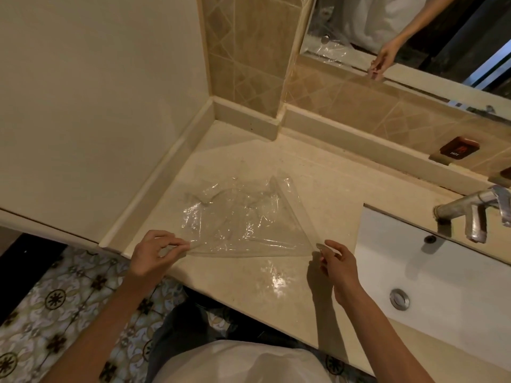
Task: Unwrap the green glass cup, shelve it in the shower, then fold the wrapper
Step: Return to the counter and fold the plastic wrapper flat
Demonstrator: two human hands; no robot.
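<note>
Both my hands pinch the clear plastic wrapper over the cream stone countertop.

My left hand [154,251] has thumb and fingers pressed together on the near left corner of the crinkled transparent plastic wrapper [237,214], and my right hand [336,262] nips the near right corner between its fingertips, so the near edge is pulled taut between them. The rest of the sheet lies spread on the countertop [276,286], one flap turned over on the right. The white rectangular basin [414,286] sits just right of my right hand, under the metal tap [470,208]. I cannot see the green glass cup here.
</note>
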